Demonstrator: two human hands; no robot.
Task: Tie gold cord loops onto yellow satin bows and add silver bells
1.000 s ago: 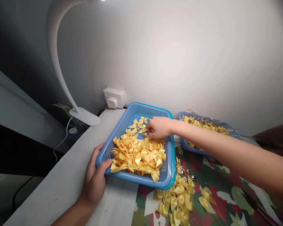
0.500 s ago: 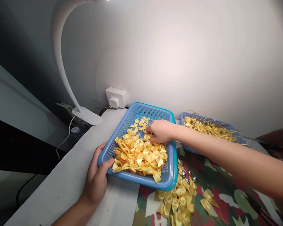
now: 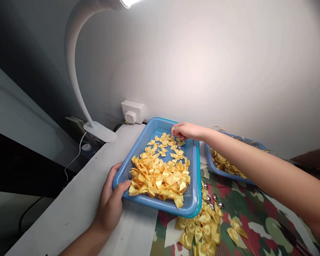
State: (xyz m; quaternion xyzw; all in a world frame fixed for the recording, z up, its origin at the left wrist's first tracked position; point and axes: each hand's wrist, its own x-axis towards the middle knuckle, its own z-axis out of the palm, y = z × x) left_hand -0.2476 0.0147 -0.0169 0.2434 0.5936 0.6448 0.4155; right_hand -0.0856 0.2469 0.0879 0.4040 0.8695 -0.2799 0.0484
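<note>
My left hand [image 3: 112,201] grips the near-left corner of a blue plastic basket [image 3: 157,204], its thumb over the rim. The basket is tilted toward me and sits in a teal one [image 3: 198,188]. A heap of yellow satin bows [image 3: 160,177] fills the basket's near half, with several looser bows [image 3: 164,140] farther back. Over the far right part of the basket is my right hand [image 3: 186,131], its fingers pinched together and pointing down. What they hold, if anything, is hidden. A small silvery bell [image 3: 179,147] lies among the bows below it.
More yellow bows [image 3: 202,227] and several silver bells [image 3: 215,197] lie on a camouflage cloth [image 3: 256,213]. Behind my right forearm stands another blue basket [image 3: 212,163] of corded bows. A white lamp [image 3: 100,131] and a wall socket [image 3: 133,111] are at the back left.
My right hand has moved up and away from the heap toward the basket's far right side. More loose bows show spread over the basket's far half. My left hand keeps its grip.
</note>
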